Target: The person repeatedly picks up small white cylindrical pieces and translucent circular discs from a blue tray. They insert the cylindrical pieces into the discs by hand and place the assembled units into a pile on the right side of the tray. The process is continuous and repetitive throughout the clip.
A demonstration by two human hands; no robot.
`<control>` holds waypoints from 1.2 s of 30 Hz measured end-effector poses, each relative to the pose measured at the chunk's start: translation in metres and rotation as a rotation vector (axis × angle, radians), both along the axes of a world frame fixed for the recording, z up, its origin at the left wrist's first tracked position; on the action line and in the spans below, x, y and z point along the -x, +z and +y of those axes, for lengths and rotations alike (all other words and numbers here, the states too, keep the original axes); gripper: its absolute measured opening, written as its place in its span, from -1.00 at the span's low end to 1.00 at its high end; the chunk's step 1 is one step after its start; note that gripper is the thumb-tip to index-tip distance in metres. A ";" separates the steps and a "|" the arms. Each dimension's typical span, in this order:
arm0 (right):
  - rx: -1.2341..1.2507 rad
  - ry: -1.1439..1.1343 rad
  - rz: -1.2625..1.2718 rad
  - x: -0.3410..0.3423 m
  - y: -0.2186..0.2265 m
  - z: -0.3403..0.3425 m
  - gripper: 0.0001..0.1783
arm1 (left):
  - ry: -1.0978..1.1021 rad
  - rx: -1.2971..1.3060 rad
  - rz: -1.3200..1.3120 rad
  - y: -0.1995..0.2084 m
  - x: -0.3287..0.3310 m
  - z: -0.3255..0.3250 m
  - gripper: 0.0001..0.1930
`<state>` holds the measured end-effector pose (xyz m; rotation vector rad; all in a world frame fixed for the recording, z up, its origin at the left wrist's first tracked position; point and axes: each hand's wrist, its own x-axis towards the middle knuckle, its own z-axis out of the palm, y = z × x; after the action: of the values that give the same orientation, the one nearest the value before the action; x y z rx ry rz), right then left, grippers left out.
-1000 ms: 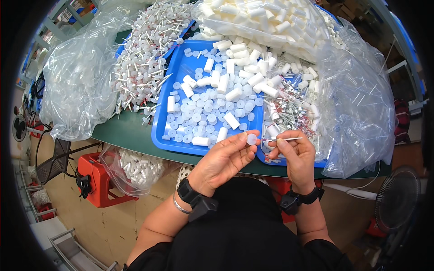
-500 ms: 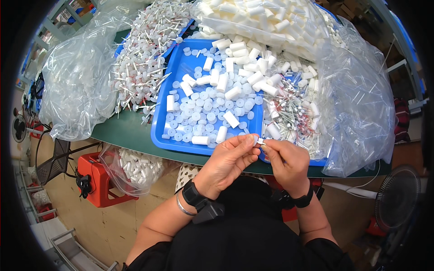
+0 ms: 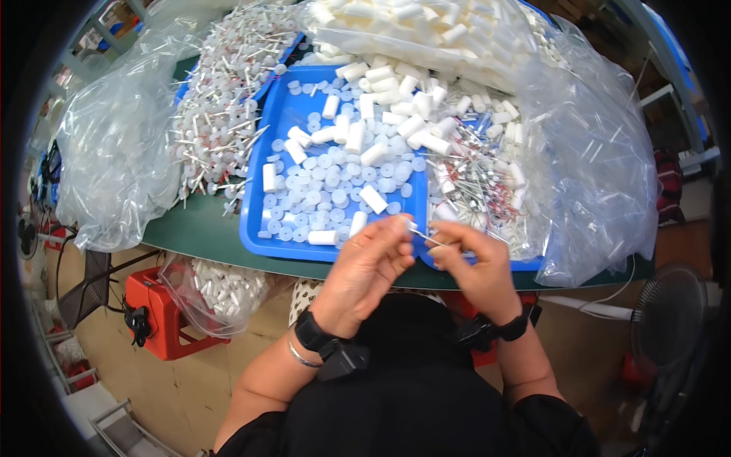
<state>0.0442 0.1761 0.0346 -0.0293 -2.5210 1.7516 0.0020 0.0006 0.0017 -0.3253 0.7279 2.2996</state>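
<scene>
Over the front edge of the blue tray (image 3: pixel 283 112), my left hand (image 3: pixel 358 266) pinches a small translucent white disc at its fingertips, partly hidden. A thin white stem (image 3: pixel 428 238) runs from the disc toward my right hand (image 3: pixel 483 268). The right thumb and forefinger are closed on the stem's other end. Many translucent discs (image 3: pixel 333 177) and white foam-like cylinders (image 3: pixel 373 199) lie in the tray behind my hands. To its right is a pile of thin white stems with red wires (image 3: pixel 487 186).
A heap of discs fitted on stems (image 3: pixel 221 114) lies at the back left. A large clear bag of white cylinders (image 3: pixel 426 30) lies at the back, with crumpled plastic bags (image 3: pixel 114 160) on both sides. Below the green table (image 3: pixel 190 225) stand a red stool (image 3: pixel 156 305) and a fan (image 3: pixel 670 324).
My hands have drawn slightly apart, and more of the thin stem shows between them. The whole view has shifted a little, with the tray now further left in it.
</scene>
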 end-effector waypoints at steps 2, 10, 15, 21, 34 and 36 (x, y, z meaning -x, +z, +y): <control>-0.140 -0.087 0.059 0.000 0.011 0.028 -0.89 | 0.086 -0.059 0.009 -0.006 0.006 -0.008 -0.76; -0.888 0.082 0.096 -0.019 0.012 0.070 -0.90 | 0.017 0.008 0.021 0.006 0.010 -0.015 -0.63; -1.001 0.074 0.091 -0.010 0.003 0.065 -0.90 | 0.003 0.047 0.047 0.011 0.004 -0.006 -0.57; -0.916 0.123 0.122 -0.015 0.006 0.070 -0.90 | 0.014 0.091 0.065 0.010 0.005 -0.008 -0.56; -1.049 0.443 0.132 0.008 -0.002 0.067 -0.92 | -0.001 0.090 0.044 0.004 0.005 -0.003 -0.57; -1.034 0.455 0.135 0.010 -0.005 0.069 -0.92 | 0.000 0.088 0.042 0.003 0.005 -0.002 -0.57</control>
<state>0.0342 0.2450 0.0297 0.7161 -3.1188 0.2793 -0.0034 -0.0013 0.0048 -0.3179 0.8514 2.2847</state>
